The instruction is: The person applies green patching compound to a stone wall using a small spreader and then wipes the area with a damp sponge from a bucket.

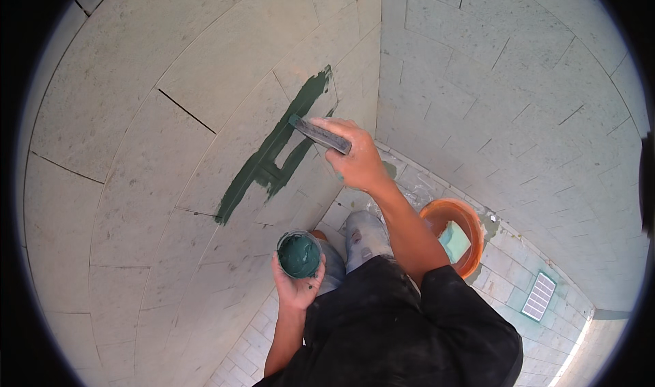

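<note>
My left hand [295, 293] is closed around a small round tub [298, 235], holding it up with its mouth facing me. Thick dark green grout [299, 256] fills much of it. In my right hand [365, 160] is a narrow, dark rubber grout float [321, 135], its far end against the left tiled wall [136, 203]. Under that end runs a long slanting band of green grout [256, 167], with a shorter patch joined to its lower right side. Green specks mark my right hand.
An orange bucket [481, 233] with water and a pale green sponge [454, 242] stands on the tiled floor to my right. Beyond it lies a small floor grate [539, 296]. The right tiled wall [498, 107] meets the left one at a corner ahead.
</note>
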Demonstrator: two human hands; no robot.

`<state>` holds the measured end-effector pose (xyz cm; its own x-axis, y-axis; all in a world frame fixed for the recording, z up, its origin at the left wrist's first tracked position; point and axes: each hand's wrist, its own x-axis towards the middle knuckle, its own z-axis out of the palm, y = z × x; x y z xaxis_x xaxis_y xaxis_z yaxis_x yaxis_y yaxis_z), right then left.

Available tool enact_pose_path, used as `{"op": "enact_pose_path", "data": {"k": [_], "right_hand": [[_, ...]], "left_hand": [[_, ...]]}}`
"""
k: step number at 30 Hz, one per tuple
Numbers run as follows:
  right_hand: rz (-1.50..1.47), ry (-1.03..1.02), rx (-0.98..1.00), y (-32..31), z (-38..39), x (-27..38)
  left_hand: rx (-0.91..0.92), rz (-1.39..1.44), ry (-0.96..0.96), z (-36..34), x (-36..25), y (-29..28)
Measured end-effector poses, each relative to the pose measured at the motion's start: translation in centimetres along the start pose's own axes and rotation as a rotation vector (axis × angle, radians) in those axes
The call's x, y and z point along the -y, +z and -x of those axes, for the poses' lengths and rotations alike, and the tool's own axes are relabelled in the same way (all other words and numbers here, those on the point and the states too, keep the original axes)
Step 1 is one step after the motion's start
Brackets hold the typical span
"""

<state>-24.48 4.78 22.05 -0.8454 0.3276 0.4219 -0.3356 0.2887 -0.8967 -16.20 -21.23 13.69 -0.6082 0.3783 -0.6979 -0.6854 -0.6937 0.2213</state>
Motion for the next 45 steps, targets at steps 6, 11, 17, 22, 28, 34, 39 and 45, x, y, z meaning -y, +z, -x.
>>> {"op": "enact_pose_path", "data": {"k": [6,11,17,22,28,34,39,45], "right_hand": [[0.265,-0.05,-0.408,-0.7,-4.2,-2.3],[0.305,-0.132,-0.11,0.9,-0.9,0.6],[-0.03,0.09,-0.179,-2.0,-1.3,-1.1],[0.073,0.035,-0.366,-1.3,-4.9,-3.5],[0.302,-0.065,-0.482,5.2,-3.3,-0.8],[0.123,-0.089,-0.009,3.6,1.6,1.3],[-0.081,0.114,-0.329,-2.5,-2.4,-1.9],[0.182,-0.109,-0.447,1.2,-4.3,-2.4]], "left_hand": [[0.11,0.085,-0.115,-1.1,0.1,0.5],[0.048,0.03,-0.093,-1.9,-0.5,0.1],[0.097,0.046,-0.095,-1.6,-0.5,0.6],[0.113,0.087,-0.102,-1.5,-0.1,0.7],[0.126,0.07,-0.085,-1.5,0.2,-0.7],[0.117,0.031,-0.041,-0.9,0.6,-0.1],[0.205,0.047,-0.055,-0.5,1.0,0.4],[0.165,0.07,-0.046,-0.2,1.1,0.2]]}}
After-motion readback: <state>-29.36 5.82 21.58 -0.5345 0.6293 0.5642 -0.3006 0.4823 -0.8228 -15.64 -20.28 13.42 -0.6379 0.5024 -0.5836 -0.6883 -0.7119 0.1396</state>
